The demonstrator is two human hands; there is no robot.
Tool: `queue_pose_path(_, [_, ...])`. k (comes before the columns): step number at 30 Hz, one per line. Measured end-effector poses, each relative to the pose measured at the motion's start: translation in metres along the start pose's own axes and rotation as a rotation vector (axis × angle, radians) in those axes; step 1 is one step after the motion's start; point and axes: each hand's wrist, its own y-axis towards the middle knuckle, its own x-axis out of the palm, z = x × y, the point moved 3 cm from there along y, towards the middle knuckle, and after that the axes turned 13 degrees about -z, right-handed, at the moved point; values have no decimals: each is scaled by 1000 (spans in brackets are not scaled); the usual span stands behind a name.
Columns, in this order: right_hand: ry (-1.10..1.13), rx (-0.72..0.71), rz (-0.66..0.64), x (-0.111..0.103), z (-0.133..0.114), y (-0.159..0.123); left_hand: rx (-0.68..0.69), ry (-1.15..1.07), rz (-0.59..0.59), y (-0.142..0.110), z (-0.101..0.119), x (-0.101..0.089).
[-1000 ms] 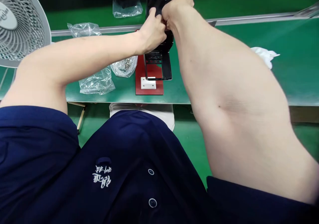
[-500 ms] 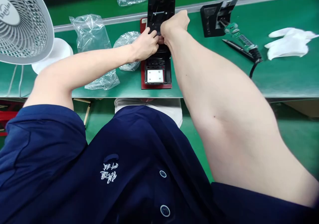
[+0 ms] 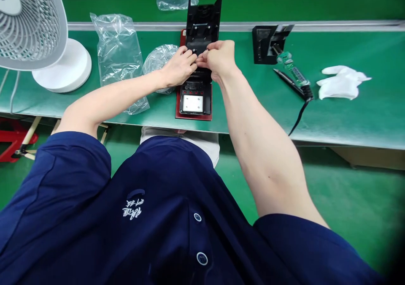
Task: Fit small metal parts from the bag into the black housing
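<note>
Left of the left hand (image 3: 179, 66), a white fan (image 3: 34, 31) and clear plastic bags (image 3: 118, 52) rest on the green desk (image 3: 348, 112). The left hand's fingers pinch at the black plastic part (image 3: 202, 27), which stands on a red fixture (image 3: 193, 116) between both hands. The right hand (image 3: 218, 58) meets it fingertip to fingertip, closed on the same part. Right of that hand lie an electric screwdriver (image 3: 292, 71) and white gloves (image 3: 340, 82).

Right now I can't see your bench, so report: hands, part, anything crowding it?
Left hand and right hand fingertips together on black plastic part. Part sits on red fixture. Clear bag under left hand; screwdriver lies apart, right.
</note>
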Motion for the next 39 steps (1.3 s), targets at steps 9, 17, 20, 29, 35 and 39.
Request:
queue_pose_path(9, [-153, -612, 100, -44, 36, -56, -43, -28, 49, -11, 5, 0])
queue_pose_path(17, [-386, -654, 88, -26, 89, -98, -32, 102, 12, -5, 6, 1])
queue_pose_path(20, [-389, -615, 160, -33, 97, -110, -61, 86, -30, -9, 11, -10])
queue_pose_path(29, [-316, -557, 357, -64, 100, -125, -362, -57, 395, -122, 33, -29])
queue_pose_path(35, [-317, -549, 301, -62, 92, -125, -606, -49, 115, -172, 22, -5])
queue_pose_path(39, [-294, -545, 309, -63, 88, -126, -702, -89, 30, -185, 15, -13])
